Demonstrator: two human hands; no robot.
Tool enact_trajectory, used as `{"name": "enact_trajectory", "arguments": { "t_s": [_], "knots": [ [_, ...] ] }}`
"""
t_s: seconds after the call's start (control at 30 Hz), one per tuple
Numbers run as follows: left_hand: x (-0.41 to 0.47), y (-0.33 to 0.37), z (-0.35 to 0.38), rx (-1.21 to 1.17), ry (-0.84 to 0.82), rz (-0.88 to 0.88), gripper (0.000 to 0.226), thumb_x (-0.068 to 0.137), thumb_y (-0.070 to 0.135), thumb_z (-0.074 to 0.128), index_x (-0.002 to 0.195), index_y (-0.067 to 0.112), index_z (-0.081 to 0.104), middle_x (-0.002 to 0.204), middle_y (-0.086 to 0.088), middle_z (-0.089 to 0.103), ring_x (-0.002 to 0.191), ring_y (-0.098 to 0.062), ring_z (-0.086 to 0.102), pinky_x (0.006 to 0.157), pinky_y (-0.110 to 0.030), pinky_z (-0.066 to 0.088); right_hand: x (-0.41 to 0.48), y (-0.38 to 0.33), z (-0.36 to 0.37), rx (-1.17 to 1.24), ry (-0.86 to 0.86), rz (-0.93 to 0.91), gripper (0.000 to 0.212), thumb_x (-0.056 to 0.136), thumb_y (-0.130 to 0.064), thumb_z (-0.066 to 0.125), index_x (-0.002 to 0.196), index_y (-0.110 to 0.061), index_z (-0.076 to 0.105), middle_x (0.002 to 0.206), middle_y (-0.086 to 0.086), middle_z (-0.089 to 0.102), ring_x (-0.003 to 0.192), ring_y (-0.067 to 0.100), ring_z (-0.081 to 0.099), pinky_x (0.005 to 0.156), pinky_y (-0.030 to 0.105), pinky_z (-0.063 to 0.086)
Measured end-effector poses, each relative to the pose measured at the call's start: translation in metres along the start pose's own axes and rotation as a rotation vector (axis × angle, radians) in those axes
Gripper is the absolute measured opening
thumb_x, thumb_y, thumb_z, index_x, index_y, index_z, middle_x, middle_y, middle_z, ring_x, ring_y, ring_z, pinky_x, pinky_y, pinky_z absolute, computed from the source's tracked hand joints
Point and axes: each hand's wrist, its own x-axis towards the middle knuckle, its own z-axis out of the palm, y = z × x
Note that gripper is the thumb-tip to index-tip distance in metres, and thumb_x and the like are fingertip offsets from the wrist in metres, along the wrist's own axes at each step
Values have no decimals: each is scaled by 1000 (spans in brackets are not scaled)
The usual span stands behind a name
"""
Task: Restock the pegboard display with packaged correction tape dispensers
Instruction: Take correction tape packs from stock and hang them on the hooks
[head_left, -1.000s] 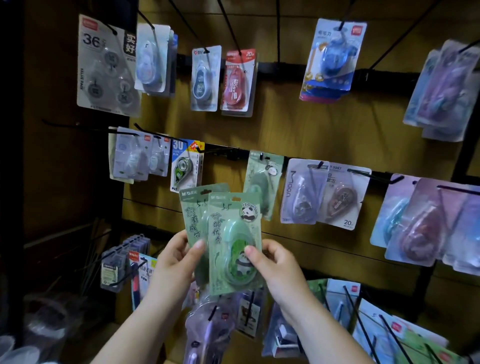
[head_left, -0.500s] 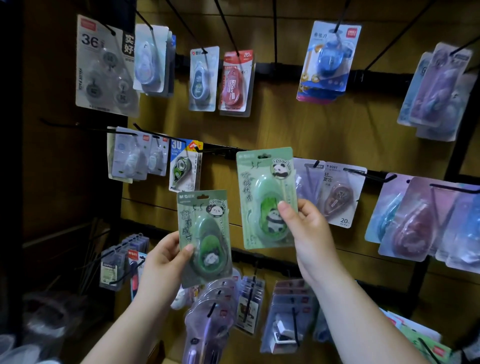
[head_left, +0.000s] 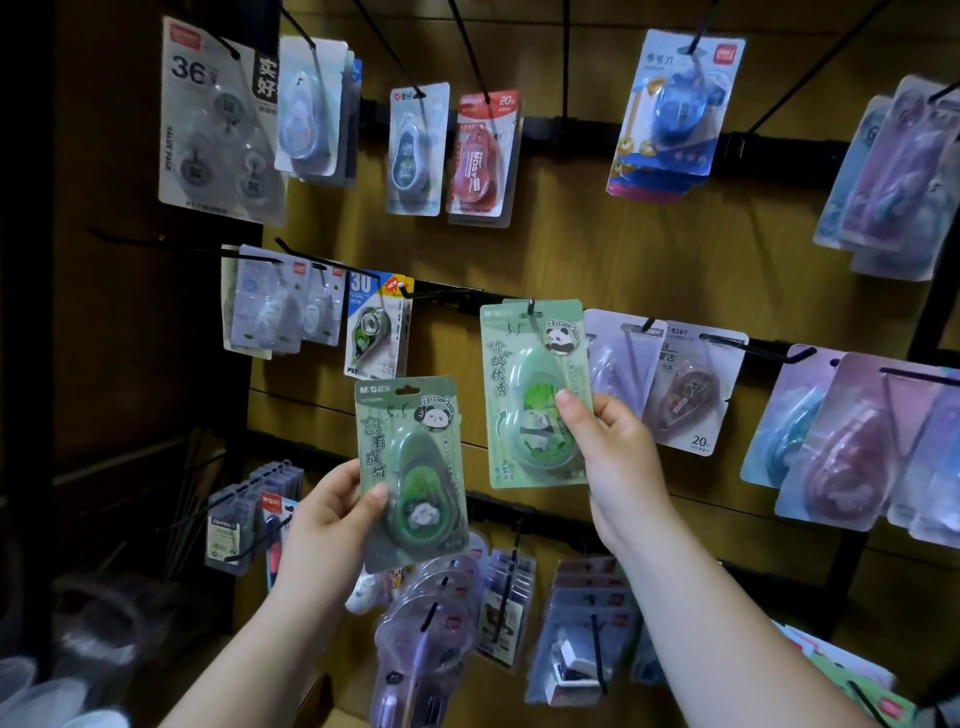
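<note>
My right hand (head_left: 613, 467) grips a light green panda correction tape pack (head_left: 524, 379) by its lower right side. The pack's top hole sits on a black peg (head_left: 531, 307) in the middle row of the wooden pegboard (head_left: 597, 249). Another green pack edge shows just behind it on that peg. My left hand (head_left: 332, 525) holds a darker green panda pack (head_left: 415, 467) upright, lower and to the left, away from any peg.
Packs hang all around: a grey 36 multipack (head_left: 218, 124), a red pack (head_left: 480, 156) and a blue pack (head_left: 675, 109) above, purple packs (head_left: 852, 441) at right, and purple packs (head_left: 431, 623) on long pegs below. A bare peg (head_left: 447, 293) juts out left of the light green pack.
My right hand lifted the light green pack away from the darker one, up and right, onto the middle-row peg. My left hand kept the darker pack roughly in place.
</note>
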Motion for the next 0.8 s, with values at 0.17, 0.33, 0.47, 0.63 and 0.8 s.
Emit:
{"name": "enact_trajectory", "arguments": {
  "t_s": [0.17, 0.33, 0.47, 0.63, 0.8],
  "knots": [
    [-1, 1, 2, -30, 17, 3, 26, 90, 3, 45, 85, 25, 59, 74, 7, 70, 76, -13, 64, 58, -20, 56, 13, 2, 4, -88, 48, 20, 7, 87, -18, 57, 81, -17, 55, 81, -5, 64, 72, 7, 61, 57, 14, 52],
    [2, 1, 0, -36, 8, 2, 27, 90, 3, 45, 85, 26, 60, 65, 12, 73, 77, -11, 65, 60, -21, 57, 38, 3, 8, -260, 148, -2, 16, 88, -20, 57, 98, -7, 57, 92, 3, 62, 77, 13, 59, 64, 21, 47],
    [3, 1, -3, -42, 5, 4, 29, 90, 2, 45, 84, 26, 60, 66, 11, 73, 75, -10, 65, 62, -23, 57, 54, 12, 12, -346, 219, 12, 26, 87, -22, 58, 105, -3, 60, 107, 11, 66, 98, 25, 62, 83, 36, 52],
    [5, 5, -3, -36, 7, 14, 28, 90, 3, 45, 86, 26, 61, 73, 8, 74, 74, -10, 68, 66, -27, 57, 53, 23, 15, -384, 202, 36, 29, 88, -24, 56, 110, -4, 55, 104, 6, 62, 99, 23, 60, 77, 30, 45],
    [4, 9, 0, -62, 15, 31, 27, 89, 4, 47, 87, 26, 62, 81, 4, 72, 83, -20, 65, 74, -35, 54, 8, 29, 17, -401, 198, 12, 53, 90, -24, 52, 137, -12, 30, 141, 4, 38, 129, 17, 36, 102, 28, 30]
  ]
}}
